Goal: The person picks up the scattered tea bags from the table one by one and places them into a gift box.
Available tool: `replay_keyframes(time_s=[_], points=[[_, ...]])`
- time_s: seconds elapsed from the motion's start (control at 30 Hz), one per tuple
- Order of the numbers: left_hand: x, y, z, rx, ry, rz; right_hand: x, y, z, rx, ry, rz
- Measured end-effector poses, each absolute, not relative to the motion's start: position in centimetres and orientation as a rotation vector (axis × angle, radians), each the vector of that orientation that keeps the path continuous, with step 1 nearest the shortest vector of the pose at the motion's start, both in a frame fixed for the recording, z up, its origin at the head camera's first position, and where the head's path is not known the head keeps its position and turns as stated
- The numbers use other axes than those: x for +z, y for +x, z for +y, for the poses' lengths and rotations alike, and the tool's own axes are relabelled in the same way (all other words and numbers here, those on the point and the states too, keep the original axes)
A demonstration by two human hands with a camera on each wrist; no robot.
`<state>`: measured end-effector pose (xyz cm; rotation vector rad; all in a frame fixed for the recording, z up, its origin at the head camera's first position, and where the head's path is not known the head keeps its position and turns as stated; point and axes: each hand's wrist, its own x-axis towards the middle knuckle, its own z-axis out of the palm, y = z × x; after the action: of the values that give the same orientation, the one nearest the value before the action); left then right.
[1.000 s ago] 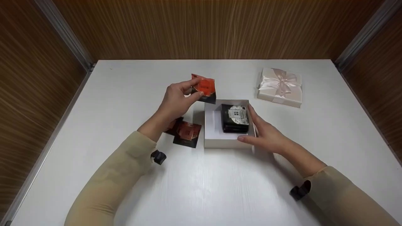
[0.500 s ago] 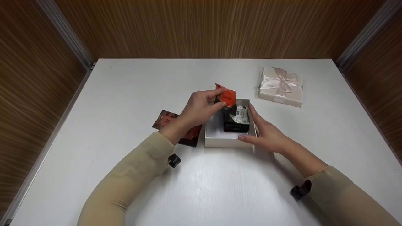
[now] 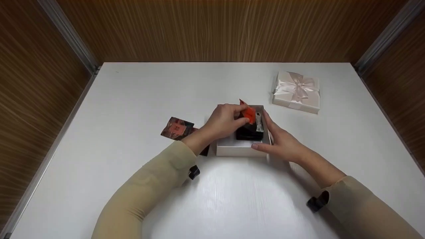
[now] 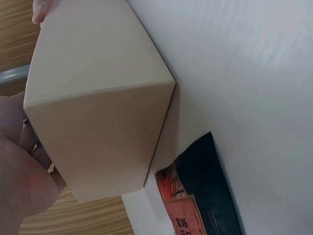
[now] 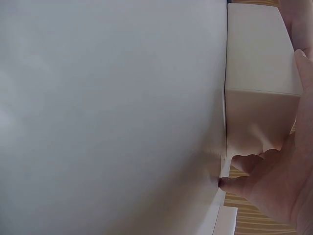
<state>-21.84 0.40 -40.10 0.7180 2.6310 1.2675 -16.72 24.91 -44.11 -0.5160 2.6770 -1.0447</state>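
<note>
My left hand (image 3: 222, 121) pinches a red-and-black sachet (image 3: 249, 115) between thumb and fingers, tilted over a stack of black sachets (image 3: 249, 135). That stack sits in the right part of an open white box (image 3: 240, 151); its silvery label is partly covered. My right hand (image 3: 285, 144) holds the box at its near right corner, thumb over the front rim and fingers along the right side. In the right wrist view, fingertips (image 5: 232, 183) reach down beside the box wall (image 5: 259, 54). The left wrist view shows the box's outer walls (image 4: 98, 137); the pinched sachet is hidden there.
Left of the box, red-and-black sachets (image 3: 177, 128) lie overlapping on the white table (image 3: 132, 93), partly under my left forearm. A closed pale gift box (image 3: 296, 94) with a pink ribbon bow stands at the back right. Wood-grain panels (image 3: 212, 30) surround the table.
My left hand has carried the red-and-black sachet rightward and down, from above the box's left rim to over the black stack. My right hand and the box have stayed put.
</note>
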Motion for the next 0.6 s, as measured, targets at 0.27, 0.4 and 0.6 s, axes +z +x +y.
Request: replay_keyframes(time_s=[0.27,0.4,0.6], points=[[-40.5,-22.0,1.3,1.159,0.709,2.677,-44.1,-16.7,24.9,-1.029,-0.515,2.676],[-40.5,-22.1,1.5,1.105,0.734,2.700,-44.1,-16.7,24.9,-1.024,-0.527,2.686],[-40.5,-22.0,1.9,1.021,0.778,2.730,-44.0,-16.7,25.0,-1.011,-0.549,2.692]])
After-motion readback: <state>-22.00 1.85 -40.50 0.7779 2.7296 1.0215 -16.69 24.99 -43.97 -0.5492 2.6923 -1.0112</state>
